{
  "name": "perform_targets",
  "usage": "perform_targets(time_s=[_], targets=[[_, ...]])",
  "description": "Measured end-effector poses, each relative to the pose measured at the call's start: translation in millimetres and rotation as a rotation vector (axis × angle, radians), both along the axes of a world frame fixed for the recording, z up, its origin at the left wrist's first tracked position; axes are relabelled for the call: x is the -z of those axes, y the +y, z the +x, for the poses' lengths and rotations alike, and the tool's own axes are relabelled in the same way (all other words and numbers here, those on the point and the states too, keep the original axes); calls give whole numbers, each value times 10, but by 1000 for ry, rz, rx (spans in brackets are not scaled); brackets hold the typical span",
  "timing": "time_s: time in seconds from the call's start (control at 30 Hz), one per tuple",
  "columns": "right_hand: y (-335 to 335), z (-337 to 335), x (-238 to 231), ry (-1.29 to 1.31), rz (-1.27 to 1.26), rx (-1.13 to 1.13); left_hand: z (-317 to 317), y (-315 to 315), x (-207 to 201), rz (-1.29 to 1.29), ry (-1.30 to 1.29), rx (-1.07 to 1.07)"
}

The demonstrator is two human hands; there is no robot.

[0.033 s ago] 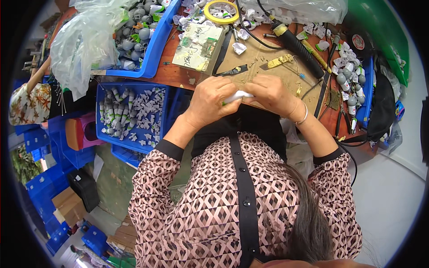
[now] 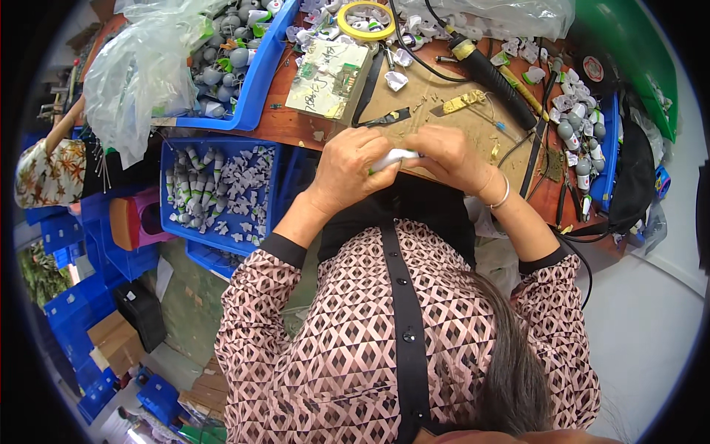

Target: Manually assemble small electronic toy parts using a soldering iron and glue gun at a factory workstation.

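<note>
Both hands meet in front of me, just over the near edge of the bench. My left hand (image 2: 350, 164) is closed around a small white plastic piece (image 2: 390, 158) with a bit of green on it. The left fingers hide much of the piece. My right hand (image 2: 452, 157) pinches at its right end, fingers curled, and the fingertips cover what they grip there. Below the hands, to the left, a blue tray (image 2: 272, 194) holds several grey-and-white bulb-shaped parts (image 2: 196, 189) and many loose white pieces (image 2: 248, 185).
A larger blue bin (image 2: 255, 96) with grey bulb-shaped parts and a plastic bag stands at the far left. On the bench (image 2: 296, 129) are a labelled box (image 2: 325, 78), yellow tape roll (image 2: 366, 20), black-handled tool (image 2: 499, 81), cables and pliers (image 2: 566, 198). A person's sleeve (image 2: 48, 174) shows far left.
The white piece has shifted very slightly in the fingers, and the right fingertips have moved a little along its end. Everything else looks the same.
</note>
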State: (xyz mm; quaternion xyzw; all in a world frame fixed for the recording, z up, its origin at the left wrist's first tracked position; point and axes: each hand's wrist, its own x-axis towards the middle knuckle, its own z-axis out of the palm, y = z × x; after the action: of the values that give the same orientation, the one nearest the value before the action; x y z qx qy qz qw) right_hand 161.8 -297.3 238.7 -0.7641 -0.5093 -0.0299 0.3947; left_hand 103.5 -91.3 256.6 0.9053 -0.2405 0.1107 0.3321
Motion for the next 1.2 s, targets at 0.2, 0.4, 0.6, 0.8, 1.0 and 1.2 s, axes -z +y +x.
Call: perform_targets(time_s=[0.2, 0.4, 0.6, 0.8, 1.0, 1.2], targets=[[-10, -86, -27, 459, 55, 118, -43, -72, 61, -159, 75, -85], [-45, 27, -51, 495, 151, 152, -38, -42, 180, -467, 717, -79], [-589, 857, 131, -315, -359, 874, -47, -109, 379, -1254, 994, 130], [-743, 946, 276, -216, -536, 890, -27, -213, 381, -1416, 966, 208], [-470, 608, -90, -70, -189, 709, -55, -212, 303, -1373, 1046, 86], [-151, -22, -243, 474, -60, 152, 88, -186, 98, -368, 332, -44]])
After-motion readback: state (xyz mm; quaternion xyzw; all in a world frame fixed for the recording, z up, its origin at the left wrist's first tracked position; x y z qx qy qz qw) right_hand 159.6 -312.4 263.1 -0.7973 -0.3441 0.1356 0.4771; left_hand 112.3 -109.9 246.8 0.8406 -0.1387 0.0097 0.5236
